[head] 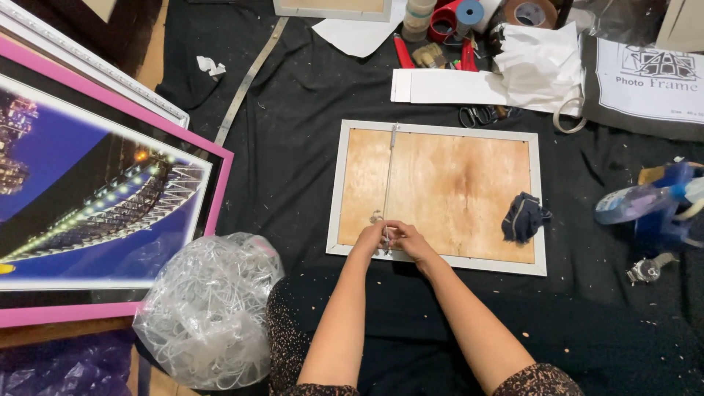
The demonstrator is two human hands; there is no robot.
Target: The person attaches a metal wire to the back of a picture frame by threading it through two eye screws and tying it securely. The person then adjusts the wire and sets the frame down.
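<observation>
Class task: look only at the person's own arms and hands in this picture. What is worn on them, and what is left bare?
Both forearms are bare from above the elbow down. The left hand and right hand wear no gloves; no rings, watch or bracelets are visible. Near the bottom edge, short dark sleeves speckled with tiny pale dots show.

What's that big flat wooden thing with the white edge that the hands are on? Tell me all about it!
It is a picture frame lying face down on black cloth. Its border is white and its back is a pale brown board with darker stains, looking like plywood. A thin metal strip runs from the top edge toward the bottom edge. A crumpled dark blue rag rests near its right side. The left hand and right hand meet at its bottom edge, pinching something small there.
</observation>
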